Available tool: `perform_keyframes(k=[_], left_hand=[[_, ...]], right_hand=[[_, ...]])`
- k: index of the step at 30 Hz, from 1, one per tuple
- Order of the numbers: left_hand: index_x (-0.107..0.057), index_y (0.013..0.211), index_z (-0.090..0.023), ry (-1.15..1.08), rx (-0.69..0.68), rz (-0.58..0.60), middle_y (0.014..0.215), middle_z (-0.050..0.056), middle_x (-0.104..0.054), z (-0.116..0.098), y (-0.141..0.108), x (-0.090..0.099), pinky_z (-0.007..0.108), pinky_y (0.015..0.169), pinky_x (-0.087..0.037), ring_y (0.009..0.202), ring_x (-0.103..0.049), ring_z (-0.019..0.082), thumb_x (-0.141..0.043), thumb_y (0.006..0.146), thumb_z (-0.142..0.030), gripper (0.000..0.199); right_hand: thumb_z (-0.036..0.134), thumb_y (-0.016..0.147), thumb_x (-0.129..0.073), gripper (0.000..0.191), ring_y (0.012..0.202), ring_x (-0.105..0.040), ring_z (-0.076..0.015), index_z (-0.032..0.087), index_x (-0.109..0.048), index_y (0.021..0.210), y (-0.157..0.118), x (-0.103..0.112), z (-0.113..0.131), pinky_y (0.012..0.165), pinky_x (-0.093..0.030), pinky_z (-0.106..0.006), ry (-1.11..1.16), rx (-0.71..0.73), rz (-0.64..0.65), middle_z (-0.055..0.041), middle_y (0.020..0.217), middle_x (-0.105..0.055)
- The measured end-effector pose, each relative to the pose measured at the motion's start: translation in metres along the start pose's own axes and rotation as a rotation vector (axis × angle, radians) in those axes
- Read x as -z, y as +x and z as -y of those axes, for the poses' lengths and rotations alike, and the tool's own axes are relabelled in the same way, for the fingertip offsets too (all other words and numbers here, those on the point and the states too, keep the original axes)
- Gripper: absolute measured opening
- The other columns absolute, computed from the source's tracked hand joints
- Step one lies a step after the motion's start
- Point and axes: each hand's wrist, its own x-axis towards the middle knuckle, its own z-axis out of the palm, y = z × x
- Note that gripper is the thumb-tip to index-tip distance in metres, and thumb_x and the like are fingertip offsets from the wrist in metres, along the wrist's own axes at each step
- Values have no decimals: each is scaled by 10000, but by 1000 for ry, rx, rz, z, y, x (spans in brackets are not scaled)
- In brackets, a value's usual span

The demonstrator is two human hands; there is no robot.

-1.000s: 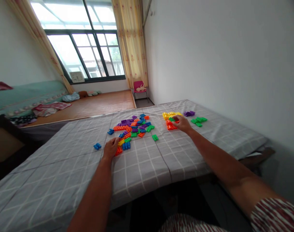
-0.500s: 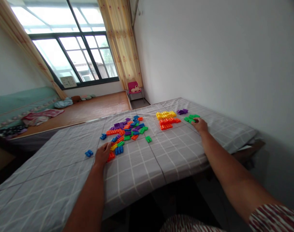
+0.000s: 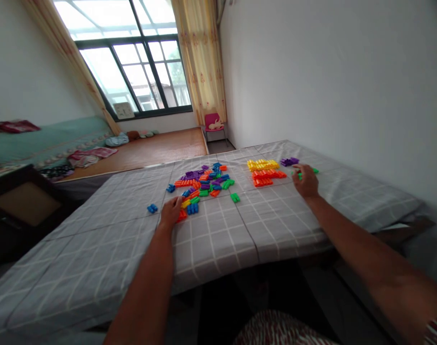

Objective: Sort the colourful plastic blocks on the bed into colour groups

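Observation:
My left hand [image 3: 171,211] rests with curled fingers at the near left edge of a mixed pile of coloured blocks, beside orange blocks [image 3: 181,215] and a yellow block [image 3: 186,203]. Whether it holds a piece is hidden. My right hand [image 3: 305,179] is over green blocks [image 3: 315,171] on the right, its fingers bent and partly covering them; their grip is too small to make out. Left of it lie rows of yellow blocks [image 3: 263,165] and orange blocks [image 3: 269,175], with purple blocks [image 3: 289,161] just behind.
A grey checked cloth [image 3: 211,249] covers the table. A lone green block [image 3: 235,197] lies mid-table and a blue one [image 3: 152,208] at the left. Beyond are a wooden platform [image 3: 161,148], a pink chair [image 3: 213,122] and a white wall on the right.
The view has swung left, shifting everything rightward in the picture. My right hand has moved to the left over the green blocks, covering more of them. My left hand stays by the pile.

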Motion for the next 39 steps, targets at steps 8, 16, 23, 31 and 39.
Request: perform_keyframes(k=[8,16,23,31,39], left_hand=[[-720,1039,-130,-31,-42,-23,952,52,-726,2,-2,-3,256,740,-438,867,-623,195,-401,874,-453,484],[-726,1025,-136,-21,-48,-18,883,44,-721,5,-3,-4,246,684,-421,821,-611,182,-379,893,-453,488],[-728,1010,-147,10,-42,-11,876,47,-721,1,-1,-5,247,678,-405,791,-609,171,-381,897,-425,458],[-726,1011,-134,32,-52,-4,905,55,-725,-5,-4,-2,251,696,-410,826,-616,181,-384,896,-410,455],[-727,1020,-119,-12,-41,-4,878,48,-722,-3,-1,-2,247,680,-430,803,-615,182,-385,882,-445,492]], right_hand=[[193,850,-537,312,1128,-574,-246,164,-642,1143,3,-74,150,1006,-408,-415,290,395,628,-115,1178,-661],[183,805,-622,284,1129,-592,-254,176,-688,1081,5,-132,181,1000,-415,-421,306,256,837,-124,1164,-672],[100,744,-601,283,797,-652,-163,185,-690,999,-2,-117,155,727,-511,-266,483,-84,888,-44,939,-710],[189,789,-602,219,796,-632,-162,181,-696,987,-2,-115,151,744,-483,-260,421,-96,893,-37,910,-711],[141,731,-630,328,877,-640,-180,193,-663,1054,-7,-118,143,815,-511,-313,484,-12,828,-44,986,-710]])
